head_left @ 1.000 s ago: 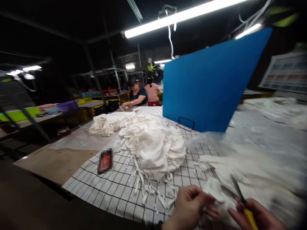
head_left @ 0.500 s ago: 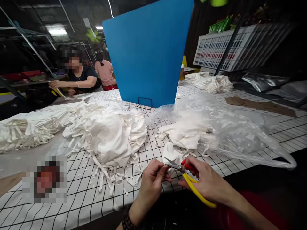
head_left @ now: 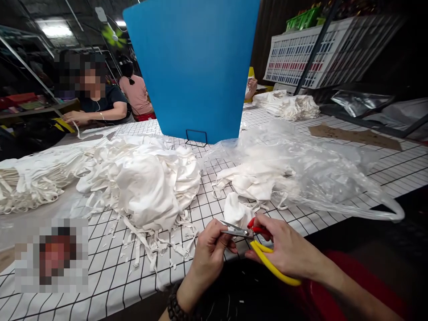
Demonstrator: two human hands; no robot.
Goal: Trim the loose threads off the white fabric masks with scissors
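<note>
While a small piece of white cloth (head_left: 236, 209) is pinched between the closed thumb and fingers of the left hand (head_left: 210, 248), a pair of scissors (head_left: 274, 269) is gripped by the right hand (head_left: 284, 245). One handle loop is red and the other yellow; the blades are slightly parted and are pointed at the left fingertips. Most of the cloth is spread just behind the blades, at the near edge of a table covered by a white tablecloth (head_left: 110, 278) with black grid lines. What exactly is caught between the fingertips is partly hidden. A dark beaded bracelet (head_left: 176, 306) is worn on the left wrist.

To the left of the hands, a large heap of crumpled white fabric (head_left: 143, 183) is surrounded at its front by loose strips and scraps (head_left: 147, 249); farther left, a layered stack of white pieces (head_left: 50, 169) is seen. To the right, more white fabric (head_left: 257, 180) is partly covered by a clear plastic bag (head_left: 327, 169). Behind, a tall blue board (head_left: 197, 67) is stood upright by a black wire bracket (head_left: 196, 137). Beyond it, at the left, a white strip is handled by a co-worker in a dark top (head_left: 112, 104).
</note>
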